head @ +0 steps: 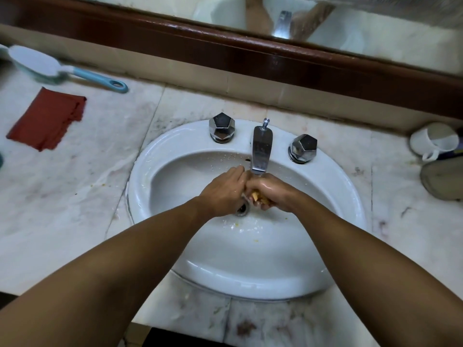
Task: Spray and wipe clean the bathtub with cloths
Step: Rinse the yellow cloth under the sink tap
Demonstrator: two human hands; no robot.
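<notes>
Rinse step at sink [140, 171]: yellow cloth [255, 196] at centre under spout [261, 151], right hand [271, 190] with fingers clenched round it, left hand [223, 194] against the right, hold unclear; best squeezed hard over drain; red cloth [47, 118] at 10 o'clock on tabletop [75, 196]; no legible writing.

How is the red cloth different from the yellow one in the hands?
The red cloth lies flat on the counter with nobody touching it. The yellow cloth is scrunched up in the right hand over the sink. You can see the whole red cloth, but fingers hide most of the yellow cloth. Both are small cloths.
</notes>
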